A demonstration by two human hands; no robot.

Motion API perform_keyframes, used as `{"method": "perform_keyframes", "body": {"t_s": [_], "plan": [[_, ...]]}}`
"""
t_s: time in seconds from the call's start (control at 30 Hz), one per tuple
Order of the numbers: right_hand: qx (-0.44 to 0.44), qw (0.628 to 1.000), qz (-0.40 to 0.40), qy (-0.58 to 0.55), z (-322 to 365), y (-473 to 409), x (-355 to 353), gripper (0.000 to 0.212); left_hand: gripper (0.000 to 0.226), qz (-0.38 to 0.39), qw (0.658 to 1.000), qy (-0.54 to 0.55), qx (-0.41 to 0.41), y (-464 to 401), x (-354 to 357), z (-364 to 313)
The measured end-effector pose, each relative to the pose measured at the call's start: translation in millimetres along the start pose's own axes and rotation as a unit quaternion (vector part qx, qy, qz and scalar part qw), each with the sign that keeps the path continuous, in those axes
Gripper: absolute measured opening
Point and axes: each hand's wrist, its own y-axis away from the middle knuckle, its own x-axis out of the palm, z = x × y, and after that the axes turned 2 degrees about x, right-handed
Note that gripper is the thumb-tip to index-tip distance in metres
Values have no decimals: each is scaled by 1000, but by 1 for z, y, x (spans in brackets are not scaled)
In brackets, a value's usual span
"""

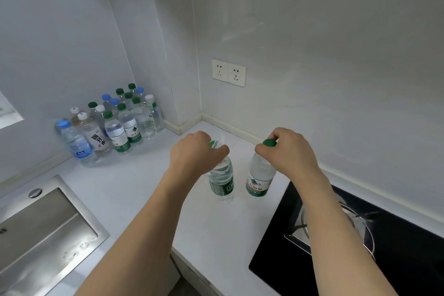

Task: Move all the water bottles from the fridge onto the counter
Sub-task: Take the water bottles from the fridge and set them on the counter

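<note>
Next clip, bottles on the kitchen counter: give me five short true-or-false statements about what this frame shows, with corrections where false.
1. Each hand grips a bottle by its top. True: the left hand holds the left bottle and the right hand holds the right bottle.
2. Both held bottles lie on their sides. False: both are upright on the counter.
3. A cluster of bottles stands in the far left corner. True.
4. The sink is to the right of the held bottles. False: it is to their left; the stove is on the right.
5. The wall sockets have plugs in them. False: both are empty.
</note>
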Motion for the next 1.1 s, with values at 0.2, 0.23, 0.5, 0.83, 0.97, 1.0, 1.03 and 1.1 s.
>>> {"method": "perform_keyframes", "body": {"t_s": [0.2,0.23,0.5,0.83,0.97,1.0,1.03,1.1], "plan": [[-7,1000,26,-7,25,-32,29,23,40,-20,1000,-1,-18,-30,-8,31],[-9,999,30,-7,29,-36,34,24,40,-24,1000,-1,-20,-35,-10,36],[-20,998,52,-16,93,-69,91,22,42,-43,999,1,-33,-80,-25,109],[-32,997,75,-5,183,-109,169,22,43,-72,996,17,-41,-135,-57,217],[-47,996,79,2,213,-118,196,22,43,-73,996,20,-55,-148,-65,255],[-52,995,80,3,220,-120,203,22,43,-76,995,20,-56,-151,-67,264],[-56,995,82,3,226,-122,210,22,44,-80,995,19,-57,-154,-68,273],[-62,994,92,3,241,-126,225,23,46,-82,994,15,-68,-162,-69,292]]}}
